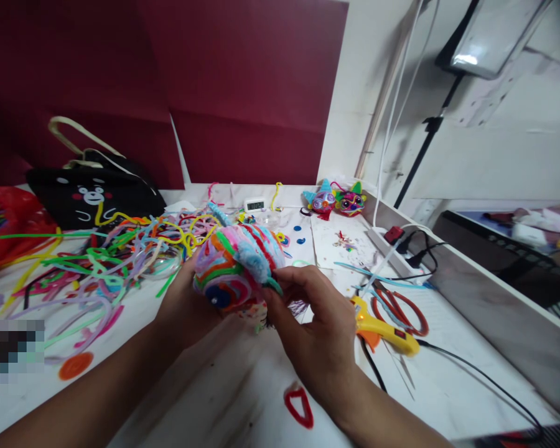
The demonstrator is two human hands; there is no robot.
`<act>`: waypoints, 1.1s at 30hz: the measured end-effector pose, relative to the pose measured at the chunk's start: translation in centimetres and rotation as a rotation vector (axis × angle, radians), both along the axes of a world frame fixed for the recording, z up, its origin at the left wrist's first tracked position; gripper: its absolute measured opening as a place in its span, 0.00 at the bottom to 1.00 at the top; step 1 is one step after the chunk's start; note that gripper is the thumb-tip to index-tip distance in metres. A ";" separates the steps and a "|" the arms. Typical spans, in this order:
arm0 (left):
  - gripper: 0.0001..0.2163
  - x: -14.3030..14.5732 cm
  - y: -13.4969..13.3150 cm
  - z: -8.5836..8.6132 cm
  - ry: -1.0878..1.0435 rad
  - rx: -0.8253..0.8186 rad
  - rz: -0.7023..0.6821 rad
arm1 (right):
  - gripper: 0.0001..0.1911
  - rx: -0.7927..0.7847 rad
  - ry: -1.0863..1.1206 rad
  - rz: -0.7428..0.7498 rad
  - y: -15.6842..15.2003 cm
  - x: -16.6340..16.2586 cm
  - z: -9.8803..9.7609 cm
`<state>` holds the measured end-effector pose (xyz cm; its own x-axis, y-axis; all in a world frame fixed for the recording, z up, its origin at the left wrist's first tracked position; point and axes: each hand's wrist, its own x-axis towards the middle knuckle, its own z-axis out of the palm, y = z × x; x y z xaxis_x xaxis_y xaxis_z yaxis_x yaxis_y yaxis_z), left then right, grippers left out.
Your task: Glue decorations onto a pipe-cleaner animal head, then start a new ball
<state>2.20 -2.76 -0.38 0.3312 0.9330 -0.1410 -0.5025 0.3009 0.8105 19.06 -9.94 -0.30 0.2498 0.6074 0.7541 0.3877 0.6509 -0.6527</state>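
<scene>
My left hand (186, 305) is wrapped round the underside of a multicoloured pipe-cleaner mask (233, 267), holding it up above the white table (242, 398). My right hand (317, 330) pinches a fuzzy blue pipe-cleaner piece (256, 261) against the mask's right side, fingers closed on it. The mask shows spiral rings in pink, orange, green and blue. A red pipe-cleaner loop (299, 406) lies flat on the table under my right wrist.
A tangle of loose pipe cleaners (98, 261) covers the left of the table, by a black bear-face bag (93, 196). A yellow glue gun (385, 330) and red-handled scissors (401, 308) lie right of my hand. Two finished masks (336, 200), a small clock (254, 204) and a power strip (392, 242) stand behind.
</scene>
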 end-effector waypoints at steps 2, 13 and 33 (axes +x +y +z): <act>0.18 0.0 0.0 0.0 0.010 -0.002 0.015 | 0.07 0.000 -0.001 -0.007 0.0 0.0 0.0; 0.18 0.1 0.1 0.1 0.006 0.040 0.005 | 0.10 -0.038 0.020 0.019 0.0 0.0 -0.2; 0.17 0.0 0.1 0.0 0.019 0.050 -0.012 | 0.07 -0.057 0.029 0.029 0.1 0.2 -0.1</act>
